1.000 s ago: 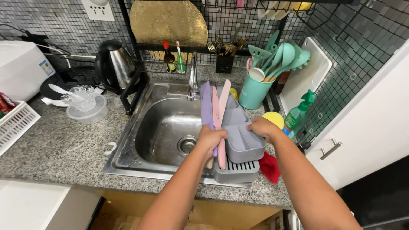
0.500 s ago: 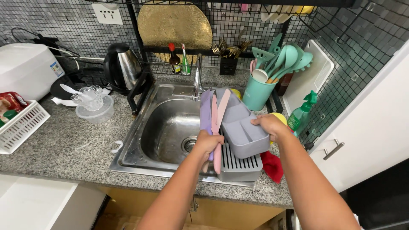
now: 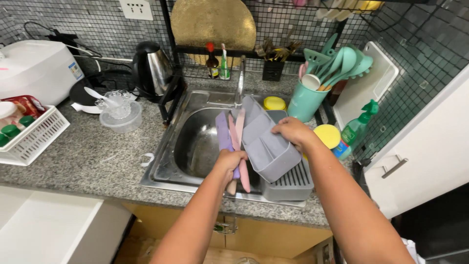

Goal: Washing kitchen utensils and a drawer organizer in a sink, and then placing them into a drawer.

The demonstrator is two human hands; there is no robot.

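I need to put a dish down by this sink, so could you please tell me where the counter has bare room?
Bare granite counter lies between the white basket, the clear lidded container and the sink. Right of the sink is crowded: grey rack, teal utensil cup, yellow sponge, spray bottle.

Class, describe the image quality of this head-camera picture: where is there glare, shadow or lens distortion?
Head view: glare on the steel kettle and sink rim; sink bowl shadowed; wide-angle bending at edges; left hand, right hand and grey organiser sharp.
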